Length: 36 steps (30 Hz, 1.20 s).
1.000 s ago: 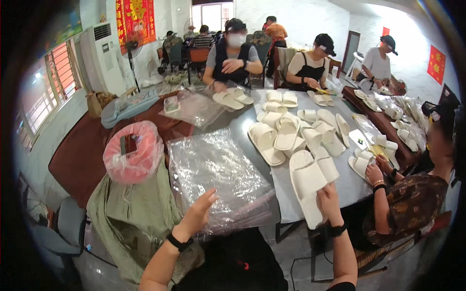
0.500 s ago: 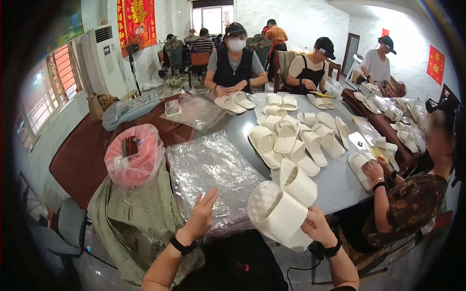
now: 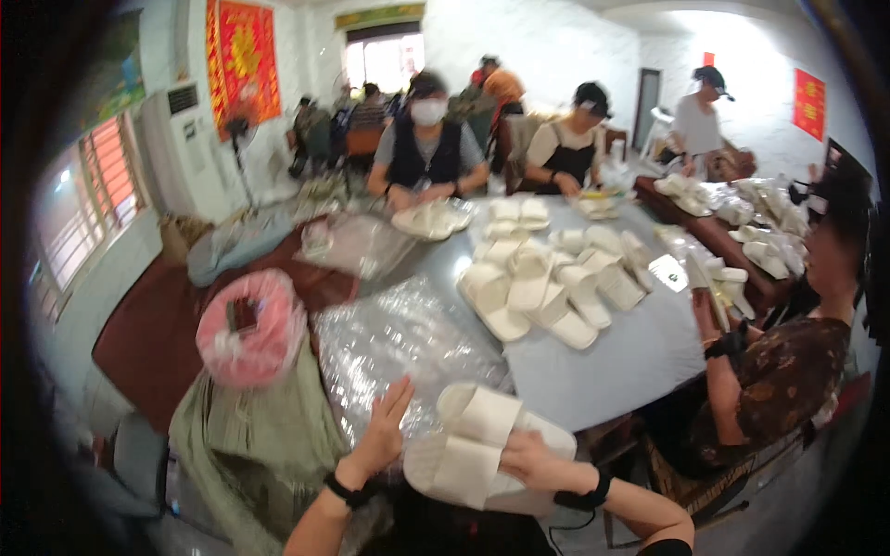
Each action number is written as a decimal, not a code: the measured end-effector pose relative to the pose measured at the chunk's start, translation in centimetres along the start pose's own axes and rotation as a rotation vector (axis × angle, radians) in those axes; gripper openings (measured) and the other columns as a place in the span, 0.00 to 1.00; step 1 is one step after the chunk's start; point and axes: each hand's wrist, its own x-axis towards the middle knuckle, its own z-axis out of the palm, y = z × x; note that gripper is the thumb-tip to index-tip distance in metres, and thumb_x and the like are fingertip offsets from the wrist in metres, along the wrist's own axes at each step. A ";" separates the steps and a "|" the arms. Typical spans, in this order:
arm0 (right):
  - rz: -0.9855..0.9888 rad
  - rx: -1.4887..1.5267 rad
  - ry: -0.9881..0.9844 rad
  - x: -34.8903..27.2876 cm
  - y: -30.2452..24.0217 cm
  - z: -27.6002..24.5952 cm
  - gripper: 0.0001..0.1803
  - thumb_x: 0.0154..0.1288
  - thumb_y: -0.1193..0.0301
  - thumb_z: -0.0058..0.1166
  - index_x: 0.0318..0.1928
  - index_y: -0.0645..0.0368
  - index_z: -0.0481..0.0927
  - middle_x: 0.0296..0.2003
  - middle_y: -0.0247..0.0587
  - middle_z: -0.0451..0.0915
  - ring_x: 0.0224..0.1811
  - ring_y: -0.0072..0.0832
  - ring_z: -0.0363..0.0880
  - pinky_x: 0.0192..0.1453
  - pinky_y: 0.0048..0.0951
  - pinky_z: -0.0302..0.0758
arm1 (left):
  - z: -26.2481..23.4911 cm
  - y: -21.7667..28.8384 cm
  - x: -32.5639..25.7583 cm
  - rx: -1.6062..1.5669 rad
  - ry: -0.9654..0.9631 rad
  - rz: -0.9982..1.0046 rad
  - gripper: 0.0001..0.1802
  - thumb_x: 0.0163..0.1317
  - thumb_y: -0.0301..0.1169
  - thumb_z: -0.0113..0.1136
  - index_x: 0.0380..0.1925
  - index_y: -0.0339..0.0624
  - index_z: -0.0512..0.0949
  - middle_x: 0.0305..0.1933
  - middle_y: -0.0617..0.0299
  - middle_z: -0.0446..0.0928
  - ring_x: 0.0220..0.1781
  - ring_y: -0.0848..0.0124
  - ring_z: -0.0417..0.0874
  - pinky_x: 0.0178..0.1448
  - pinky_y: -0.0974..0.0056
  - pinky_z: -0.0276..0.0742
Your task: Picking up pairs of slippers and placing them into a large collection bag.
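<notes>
A pair of cream-white slippers (image 3: 468,468) with wide straps is in my right hand (image 3: 538,461), at the table's near edge. My right fingers reach in under a strap, so their tips are hidden. The slippers lie side by side, toes toward the left. Just left of them, my left hand (image 3: 382,431) is raised with its fingers stretched out, holding nothing. Beyond that hand, a stack of transparent plastic bags (image 3: 389,343) lies on the table. A pile of similar slippers (image 3: 556,287) rests farther off on the grey tabletop (image 3: 616,371).
On my left stand a green woven sack (image 3: 236,426) and a pink plastic-wrapped bundle (image 3: 250,329). At the right sits a co-worker (image 3: 774,380) holding a slipper. Other people work across the table, and more bagged slippers (image 3: 760,208) cover a brown surface.
My right hand has brought the slippers left and toward me, turning them flatter with the soles down. My left hand has stayed near its place. The co-worker at right has lifted a slipper.
</notes>
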 end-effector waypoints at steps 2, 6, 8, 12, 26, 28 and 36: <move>0.085 -0.052 -0.095 0.3 -0.6 -1.3 0.11 0.66 0.70 0.59 0.48 0.51 0.82 0.56 0.45 0.72 0.67 0.47 0.64 0.60 0.52 0.60 | -0.4 1.0 0.5 -0.064 -0.006 -0.022 0.45 0.56 0.15 0.53 0.77 0.41 0.55 0.83 0.51 0.51 0.83 0.46 0.51 0.80 0.36 0.47; 0.057 -0.136 -0.045 1.8 -2.7 -2.4 0.15 0.65 0.70 0.61 0.52 0.51 0.82 0.58 0.44 0.73 0.65 0.47 0.66 0.58 0.52 0.62 | -0.5 1.0 0.2 -0.048 -0.037 -0.036 0.47 0.55 0.12 0.51 0.78 0.42 0.53 0.84 0.51 0.47 0.84 0.44 0.46 0.81 0.37 0.44; 0.049 -0.148 -0.035 2.3 -3.4 -2.6 0.18 0.65 0.70 0.61 0.56 0.51 0.81 0.57 0.45 0.74 0.61 0.49 0.68 0.58 0.51 0.64 | -0.6 1.3 0.0 -0.073 -0.053 -0.005 0.49 0.54 0.10 0.50 0.79 0.43 0.51 0.85 0.52 0.44 0.85 0.44 0.43 0.81 0.37 0.43; 0.119 -0.143 0.065 2.8 -0.8 -2.3 0.06 0.66 0.70 0.60 0.41 0.56 0.82 0.47 0.48 0.72 0.56 0.49 0.68 0.52 0.49 0.65 | -0.1 2.4 -0.4 -0.016 -0.135 0.085 0.52 0.51 0.07 0.49 0.79 0.46 0.51 0.85 0.55 0.43 0.85 0.45 0.41 0.81 0.36 0.43; 0.394 -0.141 0.144 15.0 3.0 2.3 0.15 0.70 0.66 0.53 0.54 0.55 0.78 0.54 0.68 0.72 0.62 0.67 0.66 0.62 0.67 0.64 | 0.8 5.6 0.7 -0.073 -0.222 0.282 0.51 0.50 0.07 0.50 0.77 0.51 0.59 0.84 0.62 0.49 0.86 0.51 0.40 0.83 0.37 0.34; 0.455 -0.300 0.183 18.0 4.4 2.9 0.16 0.70 0.63 0.53 0.54 0.54 0.79 0.56 0.66 0.72 0.62 0.66 0.67 0.60 0.68 0.66 | 0.4 5.7 1.0 -0.083 -0.218 0.313 0.51 0.50 0.07 0.50 0.77 0.52 0.60 0.84 0.63 0.50 0.86 0.52 0.40 0.82 0.35 0.36; 0.448 -0.454 0.190 20.0 8.8 5.5 0.28 0.70 0.57 0.54 0.67 0.52 0.73 0.68 0.68 0.65 0.69 0.68 0.63 0.70 0.67 0.62 | -0.5 4.8 -0.5 -0.040 -0.242 0.298 0.45 0.49 0.11 0.53 0.70 0.57 0.71 0.82 0.56 0.56 0.84 0.45 0.47 0.81 0.30 0.39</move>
